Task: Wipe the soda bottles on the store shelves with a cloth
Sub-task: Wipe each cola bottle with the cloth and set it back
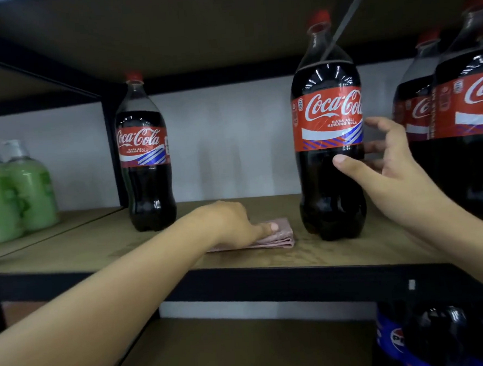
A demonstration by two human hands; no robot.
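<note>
A folded pink cloth [283, 234] lies flat on the wooden shelf [267, 254]. My left hand [234, 223] sits on its left part with the thumb on top and the fingers curled out of sight. Just to the right stands a large Coca-Cola bottle [327, 126] with a red cap. My right hand [386, 160] is spread beside it, the thumb touching the dark front below the label and the fingers reaching round its right side. A smaller Coca-Cola bottle [145, 160] stands further back on the left.
More large Coca-Cola bottles [468, 118] crowd the right end of the shelf. Green bottles [23, 190] stand in the neighbouring bay at left, past a black upright [112, 151]. Pepsi bottles [430, 338] fill the lower shelf at right. The shelf above hangs low.
</note>
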